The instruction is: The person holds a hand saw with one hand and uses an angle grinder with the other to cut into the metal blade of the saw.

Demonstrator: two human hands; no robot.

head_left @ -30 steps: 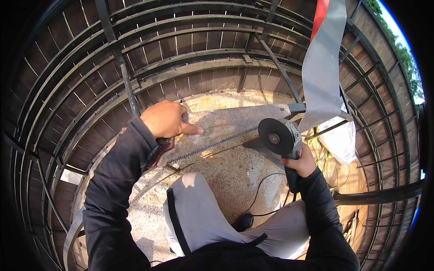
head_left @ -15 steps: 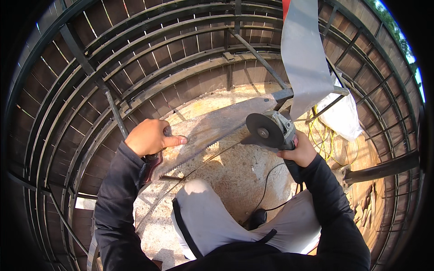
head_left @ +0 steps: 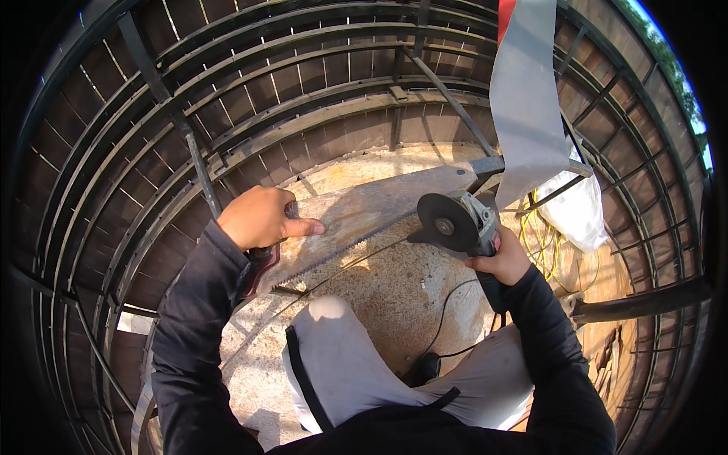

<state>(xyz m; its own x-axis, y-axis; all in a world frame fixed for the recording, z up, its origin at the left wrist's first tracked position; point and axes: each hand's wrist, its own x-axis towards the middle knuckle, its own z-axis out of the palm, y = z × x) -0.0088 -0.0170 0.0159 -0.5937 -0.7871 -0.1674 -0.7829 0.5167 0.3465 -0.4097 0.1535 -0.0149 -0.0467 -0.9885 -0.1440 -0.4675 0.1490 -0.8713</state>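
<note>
My left hand [head_left: 262, 218] is closed on the handle end of a hand saw [head_left: 364, 206], its thumb lying on the blade. The saw's dull, stained blade stretches to the right, its toothed edge facing me and its tip by a dark metal bar [head_left: 487, 164]. In my right hand [head_left: 504, 262] is an angle grinder [head_left: 479, 227], gripped round its body. The grinder's dark round disc [head_left: 447, 222] is close to the toothed edge near the tip; whether it touches or spins I cannot tell.
A grey sheet strip [head_left: 527, 98] hangs at the upper right. Behind it lie a white bag [head_left: 580, 208] and a yellow cord [head_left: 538, 235]. Dark metal rails and wooden slats [head_left: 318, 68] curve around. A black cable [head_left: 447, 303] runs over the stained floor near my knees.
The view has shifted slightly, so most things sit a little farther right. Both hands keep their grips, and the disc stays near the same stretch of the saw's teeth.
</note>
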